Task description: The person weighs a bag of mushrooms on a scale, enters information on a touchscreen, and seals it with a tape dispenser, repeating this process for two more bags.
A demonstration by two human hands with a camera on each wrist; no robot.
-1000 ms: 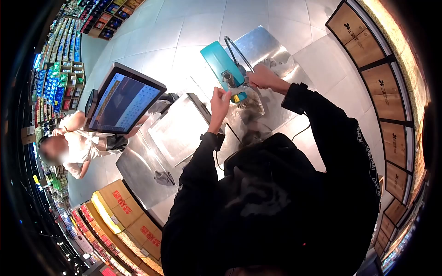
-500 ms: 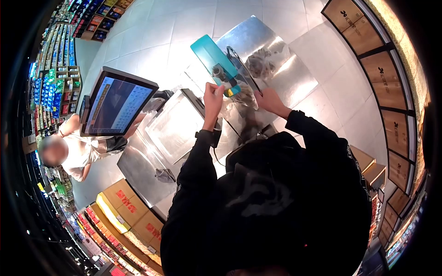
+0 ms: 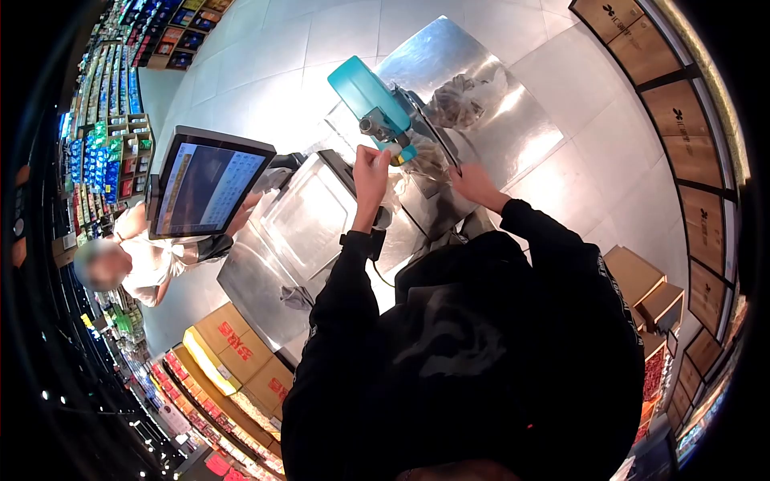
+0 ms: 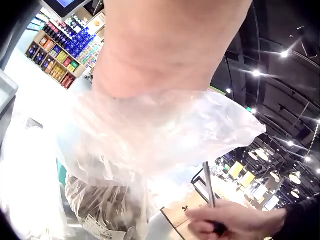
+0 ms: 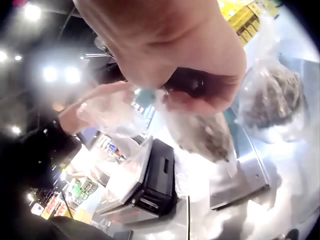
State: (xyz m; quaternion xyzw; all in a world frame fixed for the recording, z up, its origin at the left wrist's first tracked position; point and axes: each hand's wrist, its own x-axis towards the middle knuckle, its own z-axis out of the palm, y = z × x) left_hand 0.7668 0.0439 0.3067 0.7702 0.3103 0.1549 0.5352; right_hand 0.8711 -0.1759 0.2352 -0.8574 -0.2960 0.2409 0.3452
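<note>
My left hand (image 3: 370, 180) grips the gathered neck of a clear plastic bag (image 4: 155, 125), whose loose top spreads around the fingers in the left wrist view. Brown dried goods (image 4: 107, 200) fill the bag below, and a printed label (image 4: 102, 227) is stuck on it. My right hand (image 3: 479, 188) is wrapped around the black-ended grip of a long lever (image 3: 433, 128). This lever belongs to a teal bench machine (image 3: 365, 90) with a grey motor-like part on top. The bag's neck lies at the machine's near end, partly hidden by the left hand.
Another filled clear bag (image 3: 461, 100) lies on the steel counter (image 3: 529, 140) beyond the lever. To the left stand a touchscreen monitor (image 3: 212, 184) and a steel-topped scale (image 3: 313, 204). A person (image 3: 148, 260) stands across the counter. Cardboard boxes (image 3: 237, 345) are at lower left.
My right hand has come down and toward me, swinging the lever lower. The left hand has shifted slightly left and still holds the bag's neck.
</note>
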